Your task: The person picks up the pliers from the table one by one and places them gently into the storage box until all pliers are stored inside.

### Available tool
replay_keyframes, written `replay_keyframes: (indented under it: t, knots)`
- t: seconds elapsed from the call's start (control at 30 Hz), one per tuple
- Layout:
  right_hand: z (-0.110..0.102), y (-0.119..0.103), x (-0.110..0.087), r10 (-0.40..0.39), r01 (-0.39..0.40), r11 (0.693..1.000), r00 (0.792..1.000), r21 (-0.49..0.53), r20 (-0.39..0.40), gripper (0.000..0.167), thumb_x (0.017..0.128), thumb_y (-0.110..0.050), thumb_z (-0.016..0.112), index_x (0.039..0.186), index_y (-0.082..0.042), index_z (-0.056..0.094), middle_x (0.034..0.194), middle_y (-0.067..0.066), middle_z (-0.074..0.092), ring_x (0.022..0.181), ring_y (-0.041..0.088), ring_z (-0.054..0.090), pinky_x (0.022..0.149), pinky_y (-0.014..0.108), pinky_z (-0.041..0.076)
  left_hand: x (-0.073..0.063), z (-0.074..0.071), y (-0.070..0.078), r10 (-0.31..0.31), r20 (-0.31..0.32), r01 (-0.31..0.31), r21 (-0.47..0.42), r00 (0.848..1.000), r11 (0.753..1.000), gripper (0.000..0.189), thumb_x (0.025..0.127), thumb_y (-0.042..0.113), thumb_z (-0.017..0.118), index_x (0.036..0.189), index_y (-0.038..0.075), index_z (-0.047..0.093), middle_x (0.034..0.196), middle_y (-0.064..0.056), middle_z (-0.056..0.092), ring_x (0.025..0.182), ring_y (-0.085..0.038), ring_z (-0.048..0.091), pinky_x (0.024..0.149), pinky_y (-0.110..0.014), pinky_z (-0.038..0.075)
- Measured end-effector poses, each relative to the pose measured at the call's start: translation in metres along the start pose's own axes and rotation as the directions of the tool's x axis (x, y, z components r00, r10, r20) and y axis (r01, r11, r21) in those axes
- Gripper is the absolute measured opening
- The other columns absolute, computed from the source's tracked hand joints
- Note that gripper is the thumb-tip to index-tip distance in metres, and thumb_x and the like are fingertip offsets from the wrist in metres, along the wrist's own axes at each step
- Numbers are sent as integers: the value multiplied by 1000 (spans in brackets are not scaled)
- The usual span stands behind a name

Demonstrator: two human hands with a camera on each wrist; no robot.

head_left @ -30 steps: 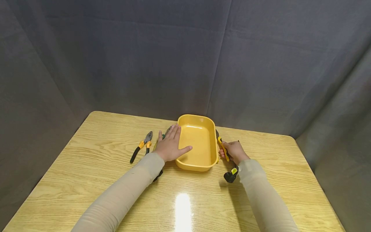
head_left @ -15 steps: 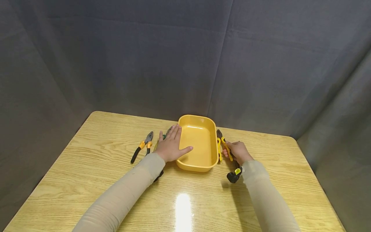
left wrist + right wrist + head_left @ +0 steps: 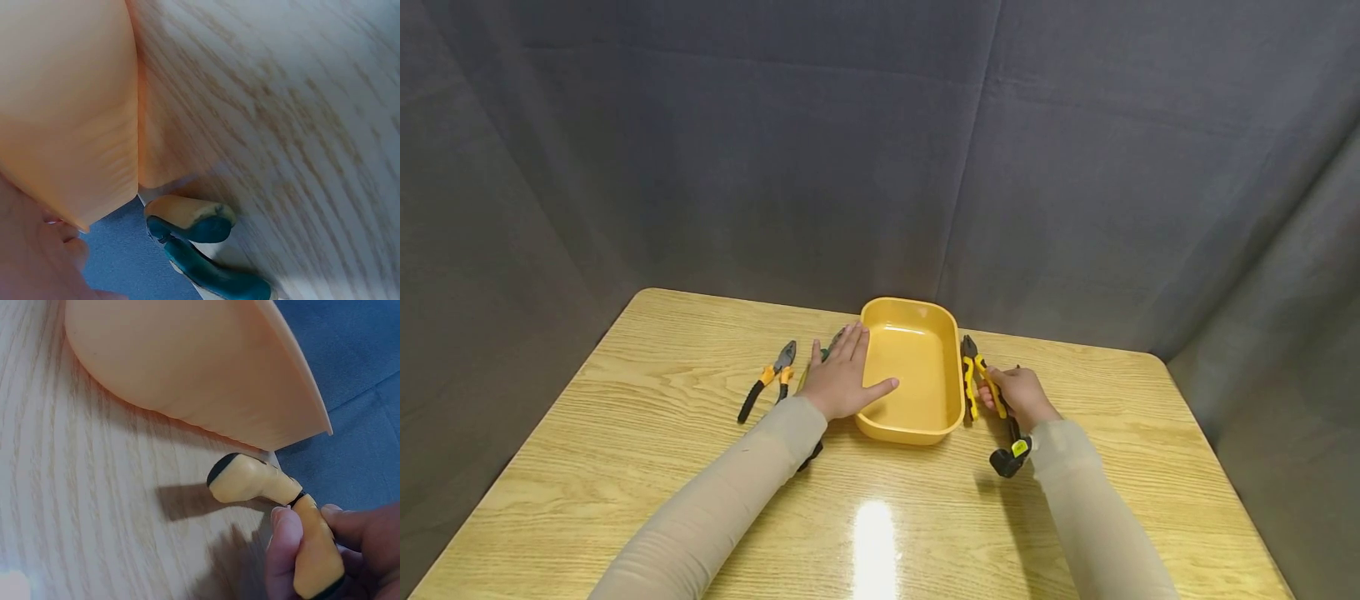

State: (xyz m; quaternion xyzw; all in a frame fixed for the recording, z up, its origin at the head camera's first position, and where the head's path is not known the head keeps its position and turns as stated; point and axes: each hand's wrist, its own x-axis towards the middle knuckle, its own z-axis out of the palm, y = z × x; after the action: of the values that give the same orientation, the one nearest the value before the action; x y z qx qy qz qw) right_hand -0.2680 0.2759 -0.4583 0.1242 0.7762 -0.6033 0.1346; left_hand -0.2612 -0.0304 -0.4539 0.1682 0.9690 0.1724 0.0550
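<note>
A yellow rectangular tray (image 3: pixel 910 375) stands near the table's far edge. My left hand (image 3: pixel 835 385) rests across its left rim, fingers straight and spread. To the tray's right, my right hand (image 3: pixel 1015 393) pinches one handle of yellow-and-black pliers (image 3: pixel 976 367) between thumb and fingers. In the right wrist view the pliers' other handle (image 3: pixel 253 479) stands apart, beside the tray's outer wall (image 3: pixel 181 369), casting a shadow on the table. Green-handled pliers (image 3: pixel 219 269) lie left of the tray, mostly hidden by my left hand in the head view.
Black-and-orange pliers (image 3: pixel 771 375) lie on the wooden table (image 3: pixel 655 400) farther left. A dark grey curtain (image 3: pixel 820 167) hangs behind and along the sides. A black wrist camera (image 3: pixel 1009 460) hangs under my right wrist.
My right hand has shifted a little to the right, away from the tray, with the pliers. Both of their yellow handles now show, spread apart. My left hand stays in place.
</note>
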Motion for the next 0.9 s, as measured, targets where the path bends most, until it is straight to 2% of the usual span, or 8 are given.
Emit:
replay_keyframes:
  t: [0.2,0.3,0.57,0.9]
  knots:
    - [-4,-1,-1,0,0,1000,1000,26,-6,42,112,-22,41,111,17,57,75,3,63,61,6,57,57,18,51,1,1,0,-7,13,7,-9,1000,1000,103,95,76,39,163,8,2,171,-6,-4,157,-23,-3,121,-62,-3]
    - [-6,-3,-2,-6,7,999,1000,36,-6,42,111,-22,41,111,17,56,75,3,63,62,6,58,58,18,52,0,1,0,-1,0,1,-16,1000,1000,102,96,75,40,163,7,4,171,-8,-1,157,-25,-1,121,-63,-2]
    - [-10,-8,-8,-50,50,998,999,33,-3,40,111,-21,41,107,16,57,73,2,62,62,6,58,58,19,52,-1,0,1,-2,6,2,-27,1000,1000,102,96,75,40,163,7,3,170,-8,-2,157,-25,-1,121,-62,-2]
    - [-15,-18,-11,-34,35,999,999,18,-42,44,111,-23,42,116,18,56,75,2,64,64,5,61,61,19,54,1,2,-1,-2,4,2,-31,1000,1000,103,95,76,39,163,7,3,171,-8,-1,157,-24,-3,121,-62,-3]
